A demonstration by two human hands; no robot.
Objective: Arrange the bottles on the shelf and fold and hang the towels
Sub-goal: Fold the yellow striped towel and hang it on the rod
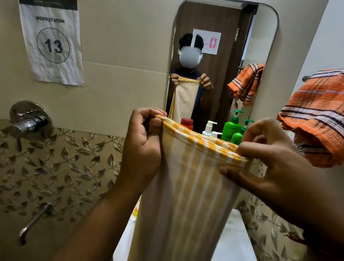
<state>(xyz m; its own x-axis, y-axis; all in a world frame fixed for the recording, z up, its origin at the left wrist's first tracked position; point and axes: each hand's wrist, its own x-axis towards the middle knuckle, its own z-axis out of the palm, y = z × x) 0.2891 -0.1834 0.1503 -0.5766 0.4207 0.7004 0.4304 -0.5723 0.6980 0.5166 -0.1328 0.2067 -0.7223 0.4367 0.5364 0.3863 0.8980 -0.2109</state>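
Your left hand (143, 146) and right hand (269, 167) each pinch a top corner of the yellow towel (188, 192) — letting it hang straight for folding.

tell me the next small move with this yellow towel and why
Probably carry it right and drape it over the rail. Left hand and right hand pinch the folded yellow striped towel by its top corners, and only the orange towel hangs there.

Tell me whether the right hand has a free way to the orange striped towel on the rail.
Probably yes: the orange striped towel hangs just above and right of the right hand, nothing between. But that hand is pinching the yellow-and-white striped towel.
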